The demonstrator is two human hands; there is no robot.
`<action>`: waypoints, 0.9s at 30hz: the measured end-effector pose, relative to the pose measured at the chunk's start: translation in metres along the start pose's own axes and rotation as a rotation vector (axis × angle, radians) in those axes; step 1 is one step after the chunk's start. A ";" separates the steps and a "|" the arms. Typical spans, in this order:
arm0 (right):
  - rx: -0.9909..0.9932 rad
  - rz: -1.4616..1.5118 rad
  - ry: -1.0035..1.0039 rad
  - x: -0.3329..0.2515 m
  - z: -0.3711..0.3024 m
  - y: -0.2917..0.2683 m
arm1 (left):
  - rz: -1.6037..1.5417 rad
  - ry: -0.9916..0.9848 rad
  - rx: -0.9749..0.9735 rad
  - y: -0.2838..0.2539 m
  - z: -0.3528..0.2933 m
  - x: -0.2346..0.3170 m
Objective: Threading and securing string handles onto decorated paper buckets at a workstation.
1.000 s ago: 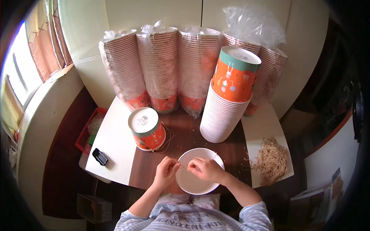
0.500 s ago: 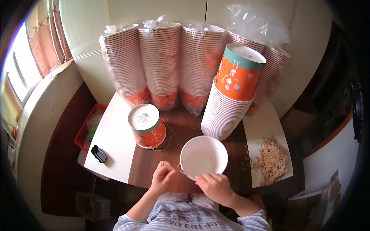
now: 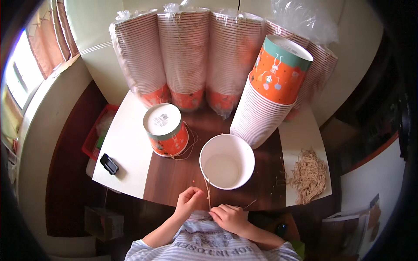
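1. Your right hand (image 3: 228,217) pinches a string (image 3: 208,194).
2. Your left hand (image 3: 188,203) curls beside it; holding or not, I cannot tell.
3. The string reaches the rim of the white bucket (image 3: 226,162) on the table (image 3: 170,187).
4. Beyond stands a bucket stack (image 3: 261,114).

Two hands (image 3: 189,202), perhaps five bagged stacks (image 3: 183,58)

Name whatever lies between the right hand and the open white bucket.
Head view: a tan string runs from the right hand to the bucket.
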State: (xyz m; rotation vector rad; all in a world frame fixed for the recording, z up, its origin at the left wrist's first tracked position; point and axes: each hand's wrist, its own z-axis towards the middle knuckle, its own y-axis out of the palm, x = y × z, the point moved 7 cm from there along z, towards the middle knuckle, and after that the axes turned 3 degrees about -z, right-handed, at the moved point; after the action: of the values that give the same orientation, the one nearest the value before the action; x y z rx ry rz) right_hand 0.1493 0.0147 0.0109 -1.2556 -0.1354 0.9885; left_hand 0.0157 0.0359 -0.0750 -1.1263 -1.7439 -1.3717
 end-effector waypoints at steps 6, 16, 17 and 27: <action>0.018 0.160 0.063 0.006 -0.003 0.030 | -0.005 0.065 -0.030 0.008 -0.010 0.003; -0.045 0.109 0.063 0.005 -0.003 0.045 | -0.013 0.054 0.005 0.007 -0.011 -0.004; -0.036 0.106 0.048 0.003 -0.001 0.044 | -0.016 0.058 0.007 0.007 -0.010 -0.004; -0.202 0.022 -0.018 -0.009 0.007 0.037 | -0.312 -0.061 -0.066 0.008 -0.003 -0.016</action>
State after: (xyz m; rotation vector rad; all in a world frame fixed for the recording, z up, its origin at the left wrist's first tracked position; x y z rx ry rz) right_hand 0.1198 0.0126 -0.0141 -1.4356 -0.2405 1.0243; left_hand 0.0296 0.0299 -0.0845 -0.9669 -1.9951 -1.6032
